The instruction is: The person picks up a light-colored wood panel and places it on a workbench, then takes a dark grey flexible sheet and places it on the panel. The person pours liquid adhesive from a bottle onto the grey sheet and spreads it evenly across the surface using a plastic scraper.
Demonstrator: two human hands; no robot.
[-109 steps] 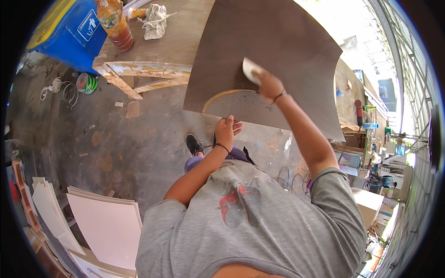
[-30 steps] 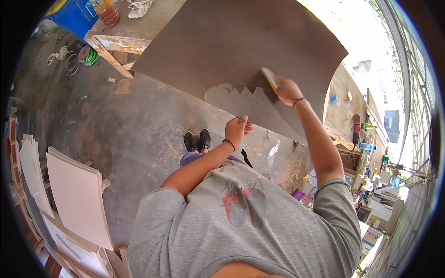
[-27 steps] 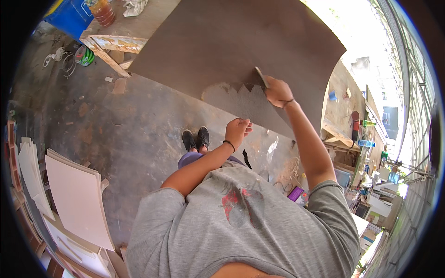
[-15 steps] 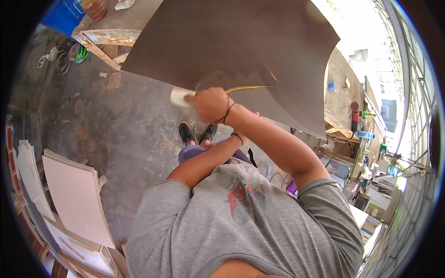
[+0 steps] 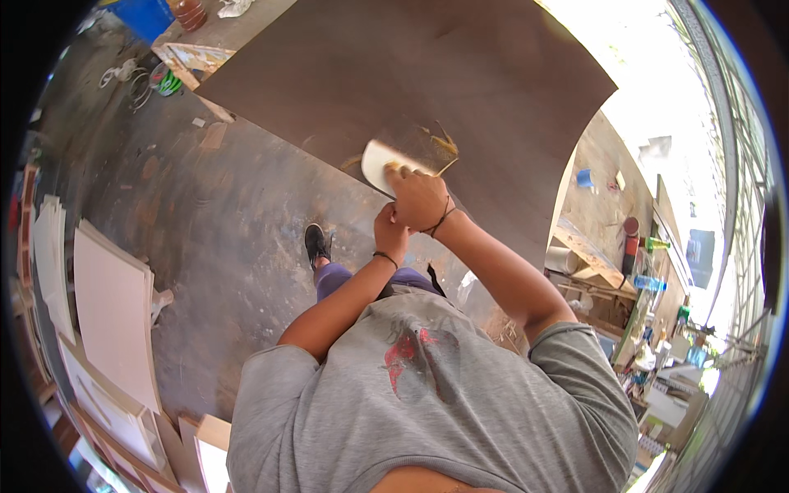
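Note:
A large dark brown sheet [image 5: 501, 90] lies on a support in front of me, its near edge close to my body. My right hand [image 5: 421, 200] grips a white, flat spreader [image 5: 375, 164] with a rounded edge and holds it against the sheet near that edge. Yellowish streaks of what looks like glue [image 5: 445, 141] lie on the sheet around the spreader. My left hand [image 5: 391, 233], fingers curled, is just below the right one at the sheet's near edge, touching or nearly touching it. What the left fingers hold, if anything, is hidden.
Pale boards [image 5: 111, 308] lean at the left. A wooden table [image 5: 197, 62] with a reddish-brown jar [image 5: 188, 14] is at the far left, near a blue bin [image 5: 140, 18]. On the right, a bench [image 5: 604, 172] holds a sander-like red and black tool [image 5: 630, 242] and a plastic bottle [image 5: 649, 283].
My right hand has moved the spreader right, onto the sheet. The long yellow streak has been smeared into shorter patches. My left hand has come up and left, beside the right hand.

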